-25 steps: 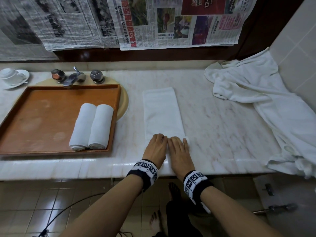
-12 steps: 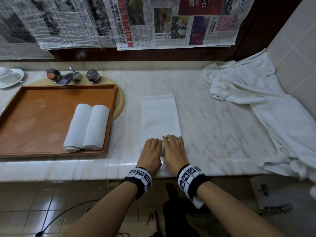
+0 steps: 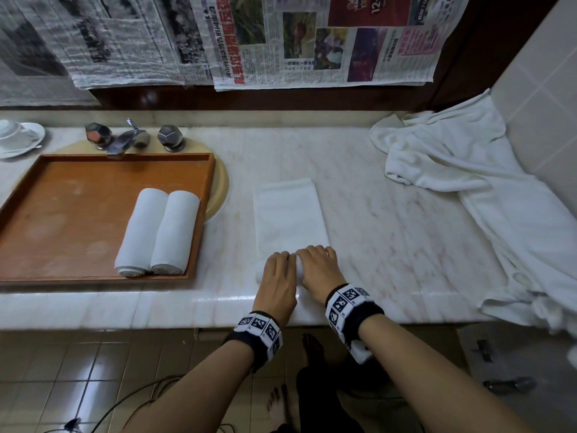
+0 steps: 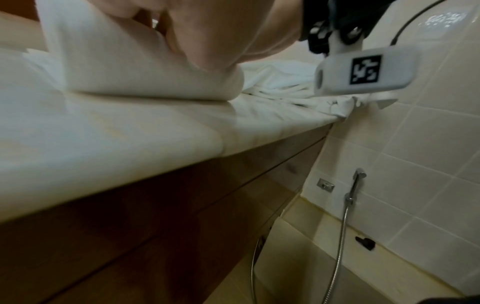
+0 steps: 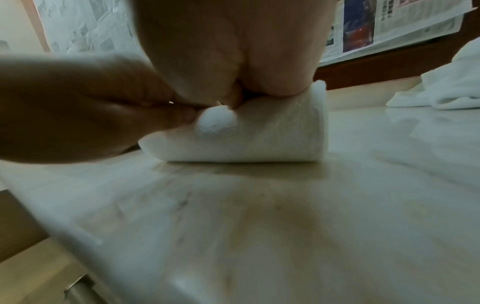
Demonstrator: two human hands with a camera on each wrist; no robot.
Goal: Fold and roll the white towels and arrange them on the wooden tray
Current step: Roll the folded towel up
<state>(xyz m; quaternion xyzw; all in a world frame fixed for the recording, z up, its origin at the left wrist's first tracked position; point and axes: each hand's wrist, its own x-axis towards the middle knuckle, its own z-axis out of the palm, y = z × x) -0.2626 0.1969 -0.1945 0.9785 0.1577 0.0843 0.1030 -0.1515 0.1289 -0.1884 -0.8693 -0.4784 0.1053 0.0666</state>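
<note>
A folded white towel (image 3: 288, 214) lies lengthwise on the marble counter, its near end wound into a roll (image 5: 259, 139). My left hand (image 3: 278, 270) and right hand (image 3: 318, 264) sit side by side on that roll, fingers curled over its top. In the left wrist view the roll (image 4: 145, 72) lies under my palm. To the left stands the wooden tray (image 3: 62, 214), with two rolled white towels (image 3: 142, 231) (image 3: 175, 232) lying side by side at its right edge.
A heap of loose white cloth (image 3: 499, 214) covers the counter's right side against the tiled wall. A faucet (image 3: 128, 140) stands behind the tray, a cup and saucer (image 3: 15, 135) at far left. The counter's front edge (image 3: 187, 307) is just behind my wrists.
Both hands have moved away from the counter's edge, winding the towel's near end into a thicker roll. The flat part of the towel is shorter.
</note>
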